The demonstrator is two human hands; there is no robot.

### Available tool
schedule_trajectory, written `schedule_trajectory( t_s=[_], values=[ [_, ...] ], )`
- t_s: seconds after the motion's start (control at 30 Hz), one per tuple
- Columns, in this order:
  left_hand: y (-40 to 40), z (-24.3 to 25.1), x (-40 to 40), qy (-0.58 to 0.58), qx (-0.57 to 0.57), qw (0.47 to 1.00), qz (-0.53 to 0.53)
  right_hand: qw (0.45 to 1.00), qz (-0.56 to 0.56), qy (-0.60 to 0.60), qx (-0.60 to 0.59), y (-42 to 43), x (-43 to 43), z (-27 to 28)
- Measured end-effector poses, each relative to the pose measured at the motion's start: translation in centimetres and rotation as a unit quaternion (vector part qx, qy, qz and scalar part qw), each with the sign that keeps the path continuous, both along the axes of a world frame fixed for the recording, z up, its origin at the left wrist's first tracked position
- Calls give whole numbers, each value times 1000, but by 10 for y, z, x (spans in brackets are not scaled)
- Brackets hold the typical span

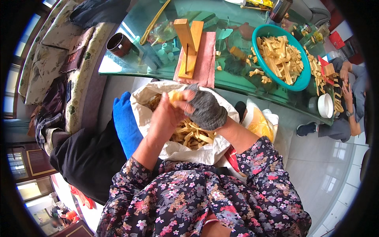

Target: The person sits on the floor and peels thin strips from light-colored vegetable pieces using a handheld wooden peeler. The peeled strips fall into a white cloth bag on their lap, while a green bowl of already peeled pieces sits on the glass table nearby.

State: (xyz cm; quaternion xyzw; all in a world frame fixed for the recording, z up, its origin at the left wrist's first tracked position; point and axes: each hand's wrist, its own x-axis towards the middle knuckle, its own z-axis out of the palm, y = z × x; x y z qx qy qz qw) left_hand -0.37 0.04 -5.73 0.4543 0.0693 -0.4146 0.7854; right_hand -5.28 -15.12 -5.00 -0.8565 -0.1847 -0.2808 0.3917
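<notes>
Above an open white woven sack (189,154), my hands meet around a yellow piece (175,96) that is partly blurred. My left hand (165,115) is bare, and its thumb and fingers press on the piece from the left. A grey knitted fingerless glove covers my right hand (205,108), whose bare fingertips grip the same piece from the right. Pale yellow dried strips (192,134) fill the sack below. Just beyond it, a wooden stand (191,50) with a narrow dark slot in its base rests on a pink towel (209,59).
A glass table (237,89) carries a teal basin (306,74) of yellow strips, loose pieces, a white bowl (325,105) and a dark mug (118,44). At the right, another person's hands (345,86) work by a red tray (322,63). A patterned sofa (80,71) stands left.
</notes>
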Motion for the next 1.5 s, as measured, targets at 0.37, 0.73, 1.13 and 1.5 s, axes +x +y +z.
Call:
schedule_trajectory(
  t_s=[0.37, 0.73, 1.13, 1.5],
  values=[
    [-10, 25, 4, 14, 75, 997, -9, 939, -34, 144, 309, 11, 6, -5],
    [-7, 47, 6, -709, 378, 586, -103, 943, -76, 121, 299, 7, 12, -16],
    [-9, 34, 16, -733, 263, 627, -27, 956, 7, 200, 214, 8, 8, -16],
    [-5, 39, 15, -199, -37, 978, -57, 998, -57, 9, -37, -16, 2, 11]
  ],
)
